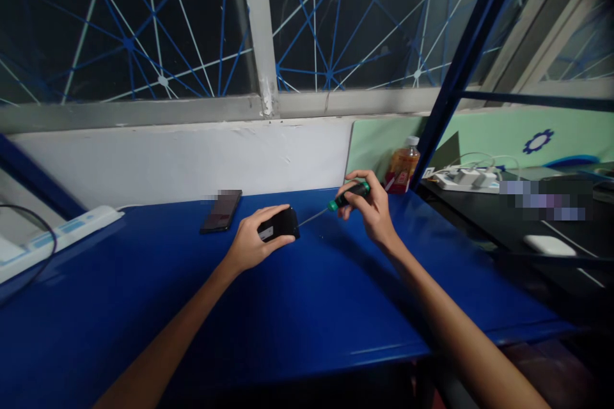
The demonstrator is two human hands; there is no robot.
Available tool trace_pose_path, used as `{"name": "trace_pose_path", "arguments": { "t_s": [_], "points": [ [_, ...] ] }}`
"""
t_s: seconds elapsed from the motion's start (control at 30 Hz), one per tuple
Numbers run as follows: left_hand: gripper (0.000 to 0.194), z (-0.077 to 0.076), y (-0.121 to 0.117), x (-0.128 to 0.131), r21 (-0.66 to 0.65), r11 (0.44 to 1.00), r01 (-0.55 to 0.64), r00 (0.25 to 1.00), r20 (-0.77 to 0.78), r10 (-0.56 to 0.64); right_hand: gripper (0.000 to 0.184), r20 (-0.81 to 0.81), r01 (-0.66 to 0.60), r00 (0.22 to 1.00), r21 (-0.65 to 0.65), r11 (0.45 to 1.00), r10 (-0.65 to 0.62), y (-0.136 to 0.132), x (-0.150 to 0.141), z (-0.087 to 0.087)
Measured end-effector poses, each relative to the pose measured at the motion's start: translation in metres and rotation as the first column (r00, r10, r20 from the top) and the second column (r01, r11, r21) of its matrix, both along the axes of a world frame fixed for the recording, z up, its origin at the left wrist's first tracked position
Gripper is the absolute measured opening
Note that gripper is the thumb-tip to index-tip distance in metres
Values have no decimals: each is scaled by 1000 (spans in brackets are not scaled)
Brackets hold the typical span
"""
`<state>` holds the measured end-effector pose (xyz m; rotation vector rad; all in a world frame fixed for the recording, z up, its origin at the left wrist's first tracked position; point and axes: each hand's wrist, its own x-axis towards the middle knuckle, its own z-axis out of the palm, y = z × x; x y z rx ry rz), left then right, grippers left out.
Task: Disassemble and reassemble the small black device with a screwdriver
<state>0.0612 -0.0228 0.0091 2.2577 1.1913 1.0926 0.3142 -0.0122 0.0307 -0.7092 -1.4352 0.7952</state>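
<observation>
My left hand grips a small black box-shaped device with a pale label on its side, the thumb along its near edge and the fingers over the top. In my right hand is a screwdriver with a black and green handle, its thin metal shaft slanting down to the left. The shaft's tip meets or nearly meets the device's right end; whether it sits in a screw is too small to tell. Both hands are above the blue table.
Behind my left hand lies a dark smartphone. A white power strip is at the left edge. An orange drink bottle stands back right by a blue metal post. On the black desk beyond are another power strip and a white case.
</observation>
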Motion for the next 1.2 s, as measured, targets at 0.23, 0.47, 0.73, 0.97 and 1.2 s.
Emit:
{"name": "trace_pose_path", "arguments": {
  "t_s": [0.23,0.47,0.73,0.97,1.2],
  "points": [
    [53,-3,2,-1,9,1000,7,1000,-14,-7,30,92,226,970,15,974,-226,1,-3,-2],
    [52,-1,1,0,-7,1000,-4,1000,-12,4,28,50,44,998,9,999,-44,3,0,-1],
    [52,-2,1,-1,9,1000,-4,1000,-4,4,29,157,254,955,16,967,-253,-2,-2,1],
    [51,-3,2,-2,8,1000,-16,1000,-8,16,36,40,-6,999,-27,1000,7,2,0,0],
    [50,-3,3,-2,27,1000,-10,1000,-5,10,33,112,180,978,-35,983,-175,1,-2,-2]
  ]
}}
